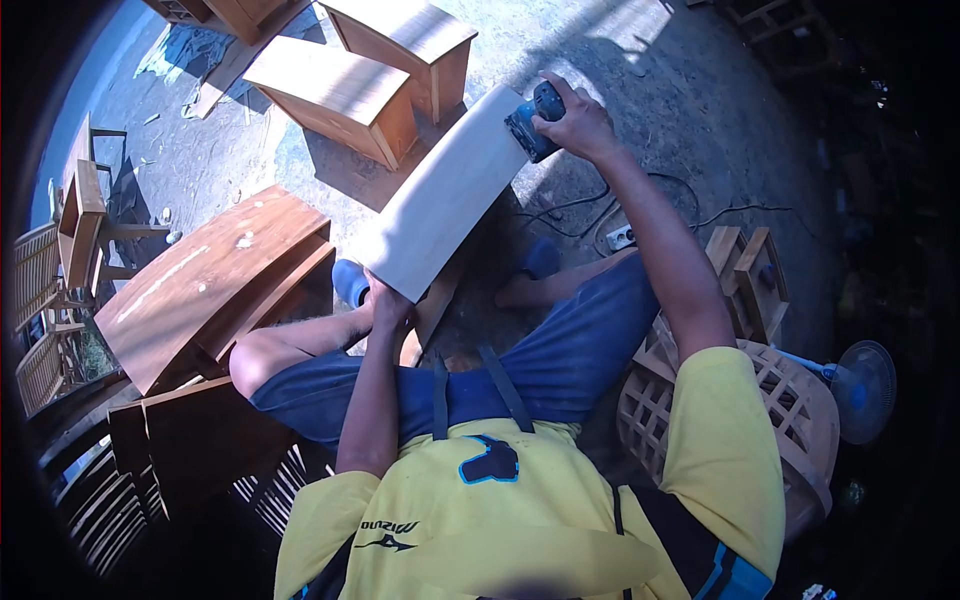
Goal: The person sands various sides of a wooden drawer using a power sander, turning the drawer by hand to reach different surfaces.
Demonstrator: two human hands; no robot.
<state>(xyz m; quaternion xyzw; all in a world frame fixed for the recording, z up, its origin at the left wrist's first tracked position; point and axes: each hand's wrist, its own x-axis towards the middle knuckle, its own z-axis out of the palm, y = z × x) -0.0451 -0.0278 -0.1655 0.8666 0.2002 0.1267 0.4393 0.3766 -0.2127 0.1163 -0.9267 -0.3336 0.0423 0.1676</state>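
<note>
A pale wooden board (pixel 445 190) slants across the space before my knees, from near my left leg up to the far right. At its far right end is a blue and black electric sander (pixel 537 122), with my right hand (pixel 582 122) wrapped around its body. The sander's base meets the board's edge. My left hand (pixel 388 300) grips the board's near end by the corner, its fingers partly hidden beneath. A dark cord (pixel 565 207) lies on the floor to the right of the board.
Two wooden cabinets (pixel 330 85) stand beyond the board. A brown wooden table (pixel 215 270) is on the left, with slatted chairs (pixel 38 270) behind it. To my right are a power strip (pixel 620 238), a lattice-backed wooden piece (pixel 790 400) and a blue fan (pixel 865 390).
</note>
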